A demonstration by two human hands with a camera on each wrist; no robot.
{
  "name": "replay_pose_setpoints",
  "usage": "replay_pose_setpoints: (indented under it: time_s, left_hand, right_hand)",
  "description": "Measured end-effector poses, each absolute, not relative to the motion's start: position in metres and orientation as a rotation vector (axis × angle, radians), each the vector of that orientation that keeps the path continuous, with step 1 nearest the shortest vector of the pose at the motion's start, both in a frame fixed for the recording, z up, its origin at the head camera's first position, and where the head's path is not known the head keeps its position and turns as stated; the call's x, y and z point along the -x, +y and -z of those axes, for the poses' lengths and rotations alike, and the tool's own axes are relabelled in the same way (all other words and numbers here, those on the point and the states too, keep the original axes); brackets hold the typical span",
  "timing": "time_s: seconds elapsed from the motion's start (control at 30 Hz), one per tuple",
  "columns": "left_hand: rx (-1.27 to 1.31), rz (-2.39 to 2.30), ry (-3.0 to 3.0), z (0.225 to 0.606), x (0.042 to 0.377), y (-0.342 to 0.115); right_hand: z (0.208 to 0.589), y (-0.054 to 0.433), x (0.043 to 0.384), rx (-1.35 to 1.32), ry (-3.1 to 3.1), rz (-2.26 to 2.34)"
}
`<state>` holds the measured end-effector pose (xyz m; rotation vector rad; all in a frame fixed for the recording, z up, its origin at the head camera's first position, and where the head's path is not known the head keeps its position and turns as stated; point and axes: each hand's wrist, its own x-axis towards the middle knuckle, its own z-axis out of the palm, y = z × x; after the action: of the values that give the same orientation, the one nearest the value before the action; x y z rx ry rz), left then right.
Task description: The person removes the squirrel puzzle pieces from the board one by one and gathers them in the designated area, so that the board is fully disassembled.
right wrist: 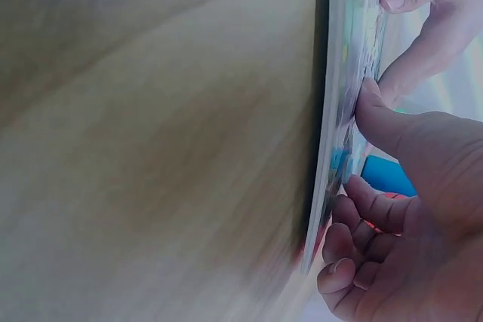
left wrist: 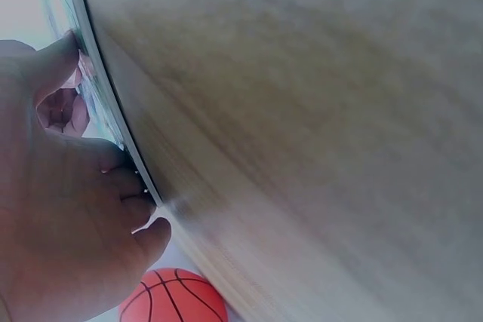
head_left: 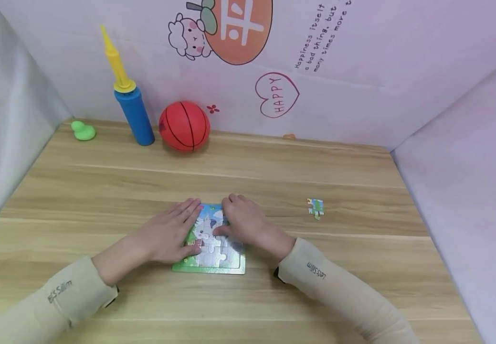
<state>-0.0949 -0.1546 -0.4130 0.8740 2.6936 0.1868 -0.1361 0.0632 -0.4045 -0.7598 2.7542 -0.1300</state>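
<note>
A jigsaw puzzle (head_left: 211, 258) in a green-bordered tray lies flat on the table, showing a pale grey cartoon animal. My left hand (head_left: 172, 231) rests along its left side, fingers fairly straight and reaching the upper left corner, thumb on the lower pieces. From the right, my right hand (head_left: 245, 222) touches the puzzle with its thumb and index fingertip. Its other fingers curl loosely beside the tray edge in the right wrist view. The hands cover parts of both sides. A small puzzle-piece cluster (head_left: 316, 208) lies apart to the right.
Along the back wall stand a green toy duck (head_left: 83, 131), a blue and yellow hand pump (head_left: 133, 112) and a red toy basketball (head_left: 184, 126). White cloth walls enclose the wooden table (head_left: 273, 301) at the back and sides.
</note>
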Motion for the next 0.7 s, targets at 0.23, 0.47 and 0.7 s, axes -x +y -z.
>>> replay_pose_setpoints:
  time_s: [0.23,0.47,0.7]
  left_hand:
    - [-0.871,-0.19,2.684,0.4113,0.0958,-0.1543]
    - [-0.872,-0.174,2.691,0.411,0.0963,-0.1533]
    - [-0.856,-0.175,2.69,0.4111,0.0953,-0.1538]
  right_hand:
    - [0.4042,0.0653,0.1343,0.776,2.772,0.196]
    - [0.4063,0.0701,0.1349,0.848,2.832,0.376]
    - [0.4067,0.0727,0.1354,0.955,2.844,0.578]
